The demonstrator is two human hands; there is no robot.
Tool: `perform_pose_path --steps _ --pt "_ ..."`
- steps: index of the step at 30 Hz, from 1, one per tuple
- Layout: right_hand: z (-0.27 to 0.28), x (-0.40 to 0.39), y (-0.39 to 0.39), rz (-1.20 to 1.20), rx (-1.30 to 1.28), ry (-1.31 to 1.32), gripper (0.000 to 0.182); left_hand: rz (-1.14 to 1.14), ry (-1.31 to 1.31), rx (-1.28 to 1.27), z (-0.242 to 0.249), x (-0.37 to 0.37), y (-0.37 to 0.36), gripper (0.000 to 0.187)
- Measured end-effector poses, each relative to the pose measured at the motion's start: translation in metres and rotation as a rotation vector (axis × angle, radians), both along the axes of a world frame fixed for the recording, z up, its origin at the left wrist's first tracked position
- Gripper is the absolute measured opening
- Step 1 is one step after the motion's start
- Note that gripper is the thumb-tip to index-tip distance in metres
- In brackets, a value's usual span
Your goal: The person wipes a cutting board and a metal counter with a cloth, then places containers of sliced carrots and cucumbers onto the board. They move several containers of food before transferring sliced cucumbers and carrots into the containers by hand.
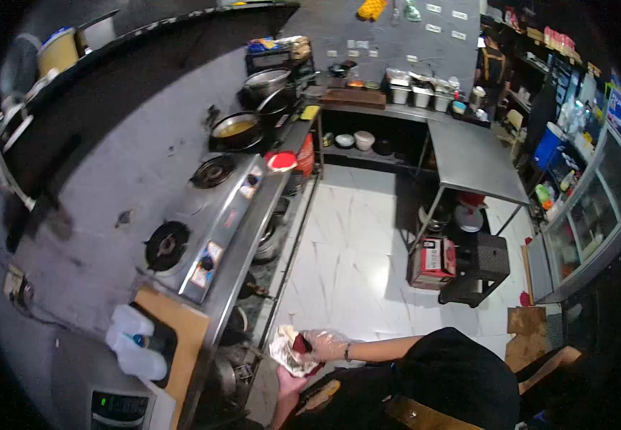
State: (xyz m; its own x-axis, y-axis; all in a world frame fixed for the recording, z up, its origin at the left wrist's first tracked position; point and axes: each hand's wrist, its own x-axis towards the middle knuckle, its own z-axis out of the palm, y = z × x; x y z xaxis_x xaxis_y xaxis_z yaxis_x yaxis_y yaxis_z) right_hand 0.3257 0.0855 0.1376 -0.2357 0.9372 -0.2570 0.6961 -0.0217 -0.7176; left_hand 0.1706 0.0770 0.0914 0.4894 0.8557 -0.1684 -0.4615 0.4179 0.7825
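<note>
Low in the view, my left hand (287, 383) cups a crumpled silvery wrapper (282, 347) from below. A dark red piece (302, 347) lies inside the wrapper. My right hand (327, 345) wears a clear plastic glove and reaches in from the right, with its fingers closed on the dark red piece. Both hands are held over the floor, just off the near end of the steel stove counter (242, 240). What the red piece is cannot be made out.
The counter on the left carries two gas burners (167, 245), a pan of yellow liquid (236, 130), a wooden board (185, 333) and white bottles (135, 347). On the right stand a steel table (471, 154), a cardboard box (433, 261), a black crate (481, 266) and a glass cabinet (586, 215). A person (491, 66) stands at the back.
</note>
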Motion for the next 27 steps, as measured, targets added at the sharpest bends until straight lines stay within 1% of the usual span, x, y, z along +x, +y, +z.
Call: perform_pose_path --steps 1,2,3,4,5,7,8,10,11,12,13,15,16,17,18,19,20,21,23,24,25,27 --pt "0.009 0.015 -0.001 -0.097 0.028 -0.073 0.058 -0.163 -0.404 -0.457 -0.004 0.010 0.022 0.057" --pt "0.011 0.045 -0.004 -0.109 0.014 -0.106 0.058 -0.203 -0.379 -0.431 -0.014 0.035 0.032 0.056" --pt "0.009 0.070 0.002 -0.196 0.048 -0.131 0.052 -0.236 -0.340 -0.389 -0.012 0.056 0.046 0.055" --pt "0.006 0.091 0.008 -0.277 0.083 -0.147 0.047 -0.288 -0.269 -0.425 -0.011 0.072 0.059 0.053" --pt "0.002 0.110 0.013 -0.277 0.080 -0.152 0.047 -0.288 -0.267 -0.485 -0.014 0.086 0.071 0.050" --pt "-0.007 0.145 0.023 -0.495 -0.033 0.128 0.039 -0.380 -0.234 -0.448 -0.020 0.114 0.093 0.048" --pt "-0.013 0.160 0.029 -0.546 0.021 0.265 0.035 -0.380 -0.232 -0.455 -0.025 0.123 0.104 0.048" --pt "-0.037 0.191 0.048 -0.594 0.003 0.268 0.033 -0.408 -0.090 -0.516 -0.039 0.138 0.133 0.049" --pt "-0.054 0.206 0.058 -0.641 -0.021 0.267 0.032 -0.424 -0.087 -0.523 -0.062 0.141 0.149 0.049" --pt "-0.086 0.219 0.067 -0.729 -0.016 0.505 0.027 -0.499 0.185 -0.408 -0.101 0.139 0.165 0.052" --pt "-0.093 0.235 0.074 -0.750 -0.019 0.501 0.027 -0.571 0.452 -0.281 -0.129 0.139 0.180 0.055" --pt "-0.103 0.272 0.099 -0.714 0.003 0.360 0.024 -0.967 0.778 -0.116 -0.141 0.152 0.212 0.060" --pt "-0.126 0.291 0.112 -0.757 0.016 0.377 0.025 -0.972 0.807 -0.166 -0.136 0.166 0.221 0.065" --pt "-0.127 0.312 0.124 -0.803 -0.057 0.392 0.031 -0.974 0.838 -0.215 -0.123 0.188 0.233 0.069" --pt "-0.110 0.327 0.134 -0.873 -0.037 0.428 0.031 -0.991 0.844 -0.205 -0.125 0.212 0.255 0.069" --pt "-0.087 0.349 0.149 -0.942 -0.007 0.460 0.032 -1.096 0.860 -0.027 -0.128 0.240 0.280 0.072" --pt "-0.098 0.377 0.165 -0.995 -0.104 0.261 0.032 -1.194 0.871 0.154 -0.128 0.267 0.310 0.074" --pt "-0.097 0.401 0.179 -1.117 -0.086 0.371 0.030 -1.211 0.867 0.167 -0.135 0.295 0.342 0.074" --pt "-0.148 0.470 0.183 -1.103 0.088 0.348 0.028 -1.368 0.953 0.190 -0.174 0.337 0.376 0.077" --pt "-0.114 0.499 0.189 -1.189 0.035 0.216 0.028 -1.405 0.966 0.138 -0.172 0.361 0.390 0.076" --pt "-0.064 0.531 0.205 -1.267 -0.016 0.085 0.028 -1.426 0.964 0.124 -0.178 0.383 0.407 0.076" --pt "-0.073 0.602 0.203 -1.501 0.378 0.432 0.037 -1.686 0.791 -0.086 -0.191 0.424 0.444 0.070"
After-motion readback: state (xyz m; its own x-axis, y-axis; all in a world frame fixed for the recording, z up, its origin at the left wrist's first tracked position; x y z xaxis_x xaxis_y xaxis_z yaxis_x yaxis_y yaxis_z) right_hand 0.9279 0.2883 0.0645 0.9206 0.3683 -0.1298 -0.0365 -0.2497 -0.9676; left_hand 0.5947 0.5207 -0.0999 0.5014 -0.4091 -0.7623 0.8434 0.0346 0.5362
